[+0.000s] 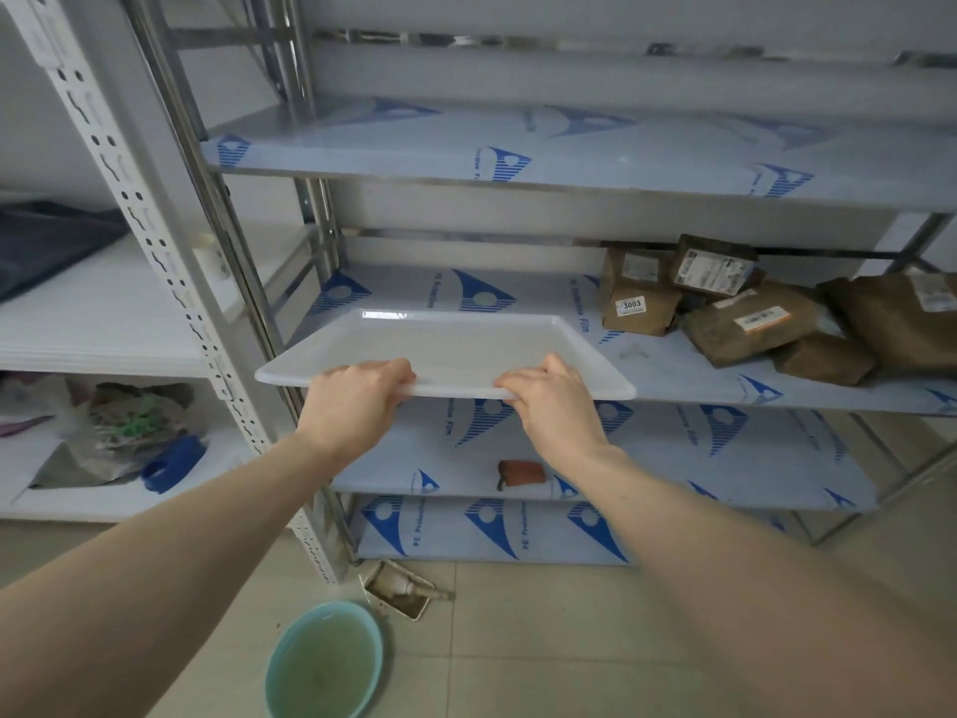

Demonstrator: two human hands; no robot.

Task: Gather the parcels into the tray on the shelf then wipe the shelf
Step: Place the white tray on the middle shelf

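Observation:
A white rectangular tray (450, 334) sits at the left front of the middle steel shelf (689, 375), its near edge overhanging the shelf's front. My left hand (357, 401) and my right hand (549, 401) both grip that near rim, thumbs on top. The tray holds nothing. Several brown paper parcels (751, 323) with white labels lie heaped on the right part of the same shelf, about a hand's width from the tray. One of them carries a tag reading 3003 (631, 305).
The shelves wear blue-printed protective film. An orange-and-dark object (520, 474) lies on the shelf below. On the tiled floor stand a teal basin of water (323, 663) and a small open box (399, 588). A white rack (103, 313) on the left holds bags and cloth.

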